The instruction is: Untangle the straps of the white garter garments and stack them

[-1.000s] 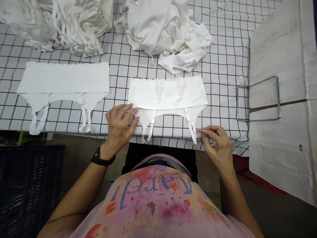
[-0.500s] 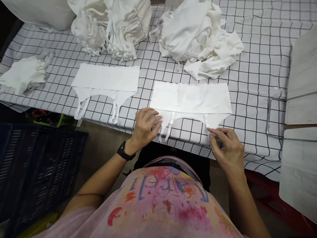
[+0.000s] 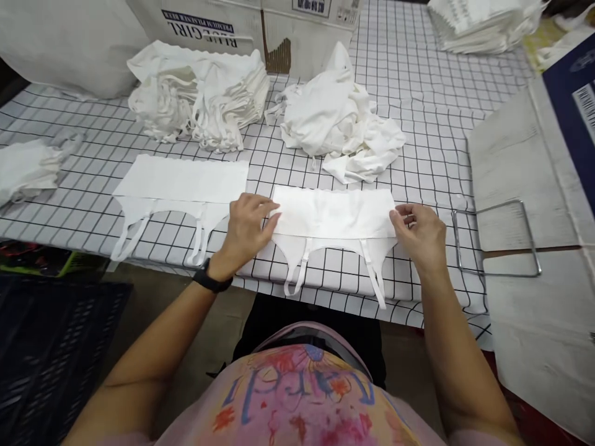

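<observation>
- Left hand (image 3: 248,229): fingers slightly parted, touching left edge of white garment (image 3: 341,214); can't tell if pinching.
- Right hand (image 3: 422,238): thumb and index close together at its right edge; pinch unclear.
- Garment flat on bench (image 3: 432,179), between both sets of fingers.
- Second garment (image 3: 181,179) just left of left fingers.
- Crumpled cloth pile (image 3: 325,118) beyond fingers.

Setting: looks like a garment workroom, sorting or finishing; evidence: white garment (image 3: 332,214) and matching garment (image 3: 186,179) laid flat on a long table (image 3: 432,142) under checked cloth; beyond, thick stack of like pieces (image 3: 232,93), loose white heap (image 3: 330,118); beer-printed carton (image 3: 218,34) behind; dark plastic crate (image 3: 60,341) beside table.
</observation>
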`<move>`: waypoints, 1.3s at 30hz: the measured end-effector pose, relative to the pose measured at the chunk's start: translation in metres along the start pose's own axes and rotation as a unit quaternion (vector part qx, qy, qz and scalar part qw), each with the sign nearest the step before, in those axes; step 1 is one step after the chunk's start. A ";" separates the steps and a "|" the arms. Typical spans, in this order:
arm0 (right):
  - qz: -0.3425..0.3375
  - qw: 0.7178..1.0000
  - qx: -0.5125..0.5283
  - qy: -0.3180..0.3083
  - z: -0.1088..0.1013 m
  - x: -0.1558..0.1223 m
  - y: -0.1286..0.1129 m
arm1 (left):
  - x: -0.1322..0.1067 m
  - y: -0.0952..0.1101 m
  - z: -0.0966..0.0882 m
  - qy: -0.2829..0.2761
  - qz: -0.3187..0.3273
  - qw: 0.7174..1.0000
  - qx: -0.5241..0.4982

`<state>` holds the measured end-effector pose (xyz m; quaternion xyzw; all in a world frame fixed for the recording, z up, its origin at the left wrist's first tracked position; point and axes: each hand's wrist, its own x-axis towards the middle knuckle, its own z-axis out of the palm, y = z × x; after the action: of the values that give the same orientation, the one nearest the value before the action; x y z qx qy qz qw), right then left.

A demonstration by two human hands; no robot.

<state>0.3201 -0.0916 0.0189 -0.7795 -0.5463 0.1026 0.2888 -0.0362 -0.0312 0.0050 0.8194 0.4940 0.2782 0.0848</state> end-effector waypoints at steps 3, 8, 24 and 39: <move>0.014 0.999 -0.026 0.014 0.013 0.041 0.015 | 0.032 -0.018 0.002 -0.033 -0.041 0.998 0.019; 0.017 0.998 -0.050 -0.035 0.024 0.078 0.021 | 0.066 -0.028 0.002 -0.137 -0.042 0.990 0.011; 0.103 0.992 0.062 -0.026 0.011 0.075 0.004 | 0.092 -0.022 0.009 -0.220 -0.097 0.970 -0.033; 0.074 0.993 0.044 -0.078 0.001 0.068 0.001 | 0.105 -0.013 0.017 -0.192 -0.126 0.966 -0.118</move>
<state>0.3460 -0.0292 0.0280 -0.7941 -0.5028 0.2077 0.2710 0.0004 0.0675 0.0245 0.7726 0.5316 0.1591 0.3085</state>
